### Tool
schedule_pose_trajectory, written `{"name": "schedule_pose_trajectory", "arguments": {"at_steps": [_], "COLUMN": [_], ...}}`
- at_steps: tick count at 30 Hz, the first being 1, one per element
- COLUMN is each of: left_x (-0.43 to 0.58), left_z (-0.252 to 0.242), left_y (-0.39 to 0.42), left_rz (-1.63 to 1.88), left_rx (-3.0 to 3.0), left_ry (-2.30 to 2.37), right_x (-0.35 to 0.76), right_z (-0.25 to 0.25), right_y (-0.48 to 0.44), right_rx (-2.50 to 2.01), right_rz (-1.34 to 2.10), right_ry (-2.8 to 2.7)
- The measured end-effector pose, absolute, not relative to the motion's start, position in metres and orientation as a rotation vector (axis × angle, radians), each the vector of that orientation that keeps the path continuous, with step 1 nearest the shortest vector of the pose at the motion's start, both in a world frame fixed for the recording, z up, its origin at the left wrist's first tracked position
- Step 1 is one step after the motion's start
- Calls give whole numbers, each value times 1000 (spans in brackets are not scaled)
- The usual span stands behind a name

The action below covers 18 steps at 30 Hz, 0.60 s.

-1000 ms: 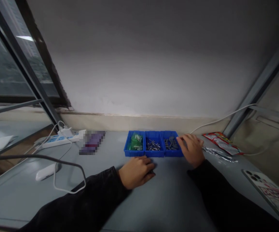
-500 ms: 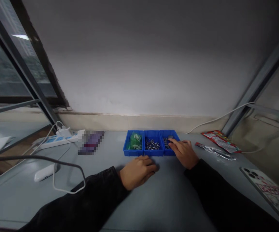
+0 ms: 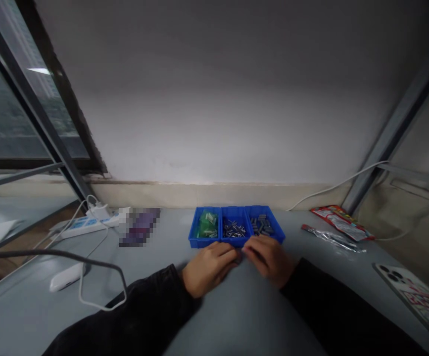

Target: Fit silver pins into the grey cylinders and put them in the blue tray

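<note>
My left hand (image 3: 211, 267) rests just in front of the blue bins, its fingers curled together. My right hand (image 3: 269, 259) is close beside it, thumb and fingers pinched near the left fingertips. Whatever the hands hold, if anything, is too small or hidden to make out. Behind them stand three joined blue bins. The left bin (image 3: 204, 243) contains a green bag (image 3: 206, 221) with small metal pieces. Thin shiny metal pins (image 3: 234, 229) lie in the middle bin (image 3: 232, 212). Thicker grey metal cylinders (image 3: 262, 226) fill part of the right bin (image 3: 279, 233).
A power strip (image 3: 88, 222) with plugs, a white case (image 3: 66, 278) and looping cables lie at left, near a pixelated purple object (image 3: 140, 227). On the right are a red packet (image 3: 342, 221), a crumpled silvery wrapper (image 3: 335, 240) and a phone (image 3: 414, 296).
My right hand has left the right bin and come down and left, beside my left hand. My left hand has stayed in nearly the same place. The view has tilted slightly.
</note>
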<state>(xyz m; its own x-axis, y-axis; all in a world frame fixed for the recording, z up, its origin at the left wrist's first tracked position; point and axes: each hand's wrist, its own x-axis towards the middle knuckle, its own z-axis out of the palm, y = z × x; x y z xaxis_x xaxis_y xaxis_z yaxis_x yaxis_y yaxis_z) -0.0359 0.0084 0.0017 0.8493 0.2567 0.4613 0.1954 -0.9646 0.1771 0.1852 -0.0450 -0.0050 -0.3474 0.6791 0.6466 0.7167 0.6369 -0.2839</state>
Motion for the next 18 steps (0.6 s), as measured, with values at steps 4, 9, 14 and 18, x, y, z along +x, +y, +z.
{"name": "schedule_pose_trajectory", "arguments": {"at_steps": [4, 9, 14, 18], "left_x": [-38, -38, -38, -37], "left_z": [1, -1, -4, 0], "left_y": [12, 15, 11, 8], "left_rz": [852, 945, 1062, 1089], "left_rx": [2766, 2711, 2711, 2694], "left_ry": [400, 389, 322, 318], "right_x": [168, 169, 173, 175], "right_z": [-16, -17, -20, -23], "right_y": [-51, -50, -46, -45], "right_rx": [-1108, -1158, -1130, -1063], "right_rz": [25, 92, 35, -12], "right_ry": [-2196, -2117, -2152, -2171]}}
